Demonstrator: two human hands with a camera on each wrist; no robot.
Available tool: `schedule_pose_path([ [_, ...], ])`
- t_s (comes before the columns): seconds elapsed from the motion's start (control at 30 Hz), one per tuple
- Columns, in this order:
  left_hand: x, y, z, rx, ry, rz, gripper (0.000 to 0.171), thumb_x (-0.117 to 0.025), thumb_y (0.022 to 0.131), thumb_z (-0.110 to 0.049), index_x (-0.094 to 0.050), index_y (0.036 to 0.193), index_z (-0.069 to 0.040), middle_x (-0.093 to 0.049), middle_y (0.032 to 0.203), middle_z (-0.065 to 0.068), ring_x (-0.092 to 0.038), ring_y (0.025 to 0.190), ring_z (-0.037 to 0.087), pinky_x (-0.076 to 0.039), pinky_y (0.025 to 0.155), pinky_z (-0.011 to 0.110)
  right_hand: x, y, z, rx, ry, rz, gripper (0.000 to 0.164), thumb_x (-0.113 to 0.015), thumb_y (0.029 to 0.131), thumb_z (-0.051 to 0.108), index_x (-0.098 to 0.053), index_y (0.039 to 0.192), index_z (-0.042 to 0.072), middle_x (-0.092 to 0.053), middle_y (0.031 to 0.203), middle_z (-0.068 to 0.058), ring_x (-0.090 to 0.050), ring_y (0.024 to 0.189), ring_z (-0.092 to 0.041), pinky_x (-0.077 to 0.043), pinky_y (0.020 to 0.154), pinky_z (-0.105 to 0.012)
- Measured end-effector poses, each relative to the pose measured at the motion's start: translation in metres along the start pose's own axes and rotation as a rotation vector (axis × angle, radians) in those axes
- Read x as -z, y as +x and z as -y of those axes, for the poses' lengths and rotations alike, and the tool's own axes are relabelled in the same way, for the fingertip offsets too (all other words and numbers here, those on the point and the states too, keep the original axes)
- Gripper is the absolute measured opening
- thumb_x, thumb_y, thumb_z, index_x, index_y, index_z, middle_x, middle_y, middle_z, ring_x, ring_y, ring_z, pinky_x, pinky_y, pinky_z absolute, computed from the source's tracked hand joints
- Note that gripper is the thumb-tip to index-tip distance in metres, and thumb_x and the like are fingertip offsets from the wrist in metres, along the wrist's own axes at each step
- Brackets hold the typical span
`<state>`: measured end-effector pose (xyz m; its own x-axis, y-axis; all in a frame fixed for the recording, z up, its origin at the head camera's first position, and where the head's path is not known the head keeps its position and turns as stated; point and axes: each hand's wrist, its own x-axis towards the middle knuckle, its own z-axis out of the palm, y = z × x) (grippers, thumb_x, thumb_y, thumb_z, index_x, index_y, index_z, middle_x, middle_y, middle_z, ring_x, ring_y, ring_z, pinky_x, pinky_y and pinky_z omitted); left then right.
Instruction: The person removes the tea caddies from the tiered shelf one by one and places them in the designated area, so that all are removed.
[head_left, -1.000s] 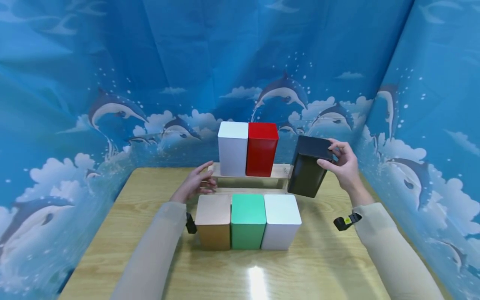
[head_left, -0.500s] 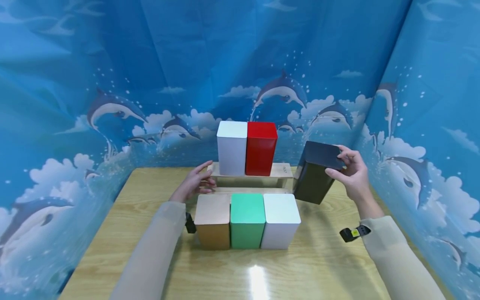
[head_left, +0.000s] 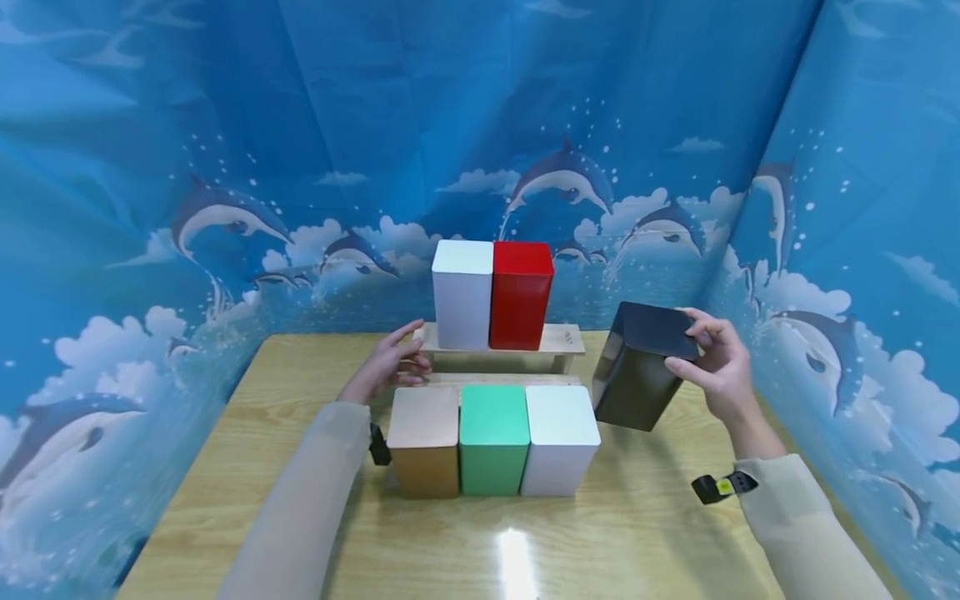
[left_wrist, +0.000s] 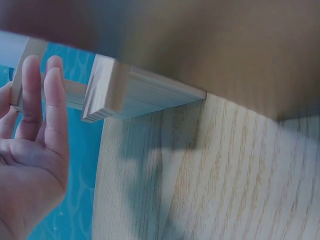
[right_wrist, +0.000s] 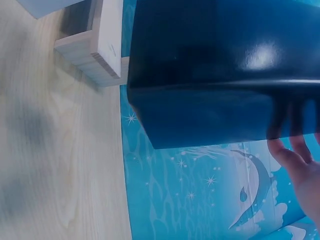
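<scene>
The black box (head_left: 637, 371) hangs tilted above the table (head_left: 420, 550), to the right of the wooden stand (head_left: 562, 337), pinched near its top by the right grip (head_left: 716, 362), thumb toward the near side and fingers beyond. The left grip (head_left: 386, 367) is loose, fingers fairly straight at the stand's left end. The box looks stiff and probably hollow, so likely fairly light for its bulk; the glossy coating may slip and scuff. Holding opposite sides farther down, nearer mid-height, should curb the swing better than this high pinch.
</scene>
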<state>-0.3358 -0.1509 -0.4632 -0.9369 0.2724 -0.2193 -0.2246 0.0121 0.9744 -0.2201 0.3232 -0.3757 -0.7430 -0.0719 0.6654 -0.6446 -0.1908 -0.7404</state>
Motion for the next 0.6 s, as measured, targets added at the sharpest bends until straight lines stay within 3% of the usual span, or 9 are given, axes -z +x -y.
schedule_pose_path([
  [0.3, -0.001, -0.001, -0.001, -0.015, 0.0, 0.017, 0.051, -0.049, 0.097, -0.033, -0.031, 0.145, -0.033, -0.066, 0.086, 0.011, -0.066, 0.081, 0.026, -0.055, 0.071, 0.043, 0.0, -0.012, 0.003, 0.01, 0.026, 0.061, 0.033, -0.051, 0.073, -0.029, -0.04, 0.102, -0.017, -0.033, 0.136, -0.032, -0.052, 0.111, -0.028, -0.053, 0.068, -0.026],
  [0.6, -0.001, -0.006, -0.004, -0.014, -0.009, 0.049, 0.051, -0.047, 0.099, -0.03, -0.028, 0.146, -0.032, -0.065, 0.085, 0.01, -0.065, 0.081, 0.026, -0.051, 0.079, 0.049, 0.004, -0.032, 0.003, -0.014, 0.029, 0.073, 0.034, -0.053, 0.072, -0.029, -0.042, 0.102, -0.016, -0.034, 0.137, -0.029, -0.05, 0.115, -0.025, -0.052, 0.076, -0.026],
])
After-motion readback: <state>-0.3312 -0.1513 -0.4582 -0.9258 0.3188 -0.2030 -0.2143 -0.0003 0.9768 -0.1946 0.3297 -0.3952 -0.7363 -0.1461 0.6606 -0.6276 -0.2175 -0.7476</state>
